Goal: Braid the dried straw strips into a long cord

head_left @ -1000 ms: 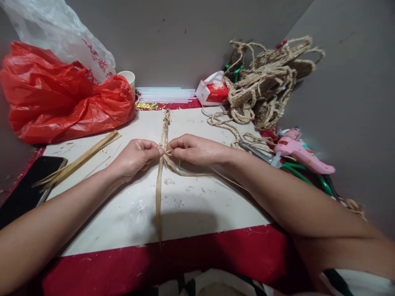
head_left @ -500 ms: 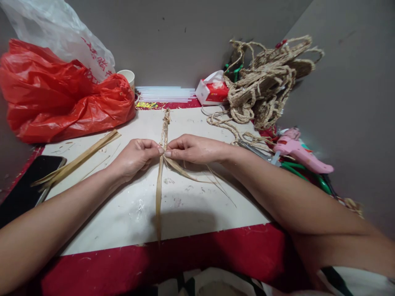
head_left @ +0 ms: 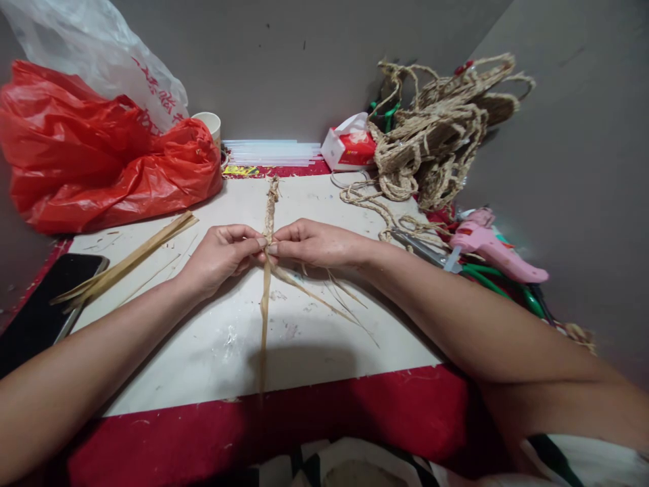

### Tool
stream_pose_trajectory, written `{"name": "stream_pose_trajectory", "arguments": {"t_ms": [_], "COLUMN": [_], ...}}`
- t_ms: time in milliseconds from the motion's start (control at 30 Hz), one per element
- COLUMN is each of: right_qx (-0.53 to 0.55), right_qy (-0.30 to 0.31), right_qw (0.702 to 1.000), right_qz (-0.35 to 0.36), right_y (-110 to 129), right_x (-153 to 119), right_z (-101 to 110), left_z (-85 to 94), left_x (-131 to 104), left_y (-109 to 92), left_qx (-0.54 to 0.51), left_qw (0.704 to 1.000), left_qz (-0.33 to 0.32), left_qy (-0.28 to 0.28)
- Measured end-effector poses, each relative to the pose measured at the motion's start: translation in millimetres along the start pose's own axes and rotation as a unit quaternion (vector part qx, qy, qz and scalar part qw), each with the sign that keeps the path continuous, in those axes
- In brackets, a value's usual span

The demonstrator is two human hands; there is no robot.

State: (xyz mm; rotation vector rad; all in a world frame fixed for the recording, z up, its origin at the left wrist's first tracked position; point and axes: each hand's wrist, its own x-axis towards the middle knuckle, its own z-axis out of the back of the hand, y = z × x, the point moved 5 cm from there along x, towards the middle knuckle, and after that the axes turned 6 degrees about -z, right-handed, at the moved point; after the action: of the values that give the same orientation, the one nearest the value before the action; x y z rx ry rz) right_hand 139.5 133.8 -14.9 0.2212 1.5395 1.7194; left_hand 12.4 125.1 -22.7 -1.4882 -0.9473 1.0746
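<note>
A short straw braid [head_left: 270,213] runs away from me over the white board [head_left: 203,365], its knotted far end near the board's back edge. At its near end, my left hand [head_left: 226,256] pinches the braid from the left with thumb and forefinger. My right hand [head_left: 311,242] pinches it from the right, the two thumbs almost touching. One long flat straw strand [head_left: 265,304] hangs toward me from between the fingers. Thinner strands [head_left: 324,303] fan out below my right hand. The exact crossing of the strands is hidden by my fingertips.
Loose flat straw strips [head_left: 136,257] lie at left, over a black phone [head_left: 45,304]. Behind them sits a red plastic bag [head_left: 101,162]. Clear glue sticks [head_left: 274,153], a tissue pack [head_left: 349,145] and coiled straw rope [head_left: 436,142] line the back. A pink glue gun [head_left: 497,250] lies right.
Both hands have shifted slightly away from me along the braid. The hanging strand has swung a little right, and the thin strands under my right hand have shifted and spread.
</note>
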Motion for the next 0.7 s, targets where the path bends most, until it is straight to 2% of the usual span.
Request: {"name": "stream_pose_trajectory", "arguments": {"t_ms": [133, 233, 433, 533, 700], "right_qx": [0.034, 0.052, 0.041, 0.032, 0.031], "right_qy": [-0.004, 0.004, 0.003, 0.005, 0.006], "right_qw": [0.999, 0.999, 0.999, 0.999, 0.999], "right_qz": [-0.005, -0.005, 0.005, 0.006, 0.002], "right_y": [0.4, 0.0, -3.8, -5.7, -7.1], "right_x": [-1.1, -1.3, 1.3, 2.2, 1.8], "right_z": [-0.2, -1.2, 1.0, 2.1, 2.2], "left_z": [2.2, 3.7, 9.1, 12.9, 18.4], "left_x": [-0.6, -0.9, -1.7, -0.3, -8.4], "left_y": [-1.0, -0.4, -0.8, -5.8, -22.0], "left_qx": [0.015, 0.001, 0.028, 0.031, 0.045], "left_qw": [1.0, 1.0, 0.999, 0.998, 0.986], "left_qz": [-0.016, -0.022, -0.032, -0.057, -0.111], "left_qy": [-0.016, -0.004, 0.001, -0.026, -0.116]}}
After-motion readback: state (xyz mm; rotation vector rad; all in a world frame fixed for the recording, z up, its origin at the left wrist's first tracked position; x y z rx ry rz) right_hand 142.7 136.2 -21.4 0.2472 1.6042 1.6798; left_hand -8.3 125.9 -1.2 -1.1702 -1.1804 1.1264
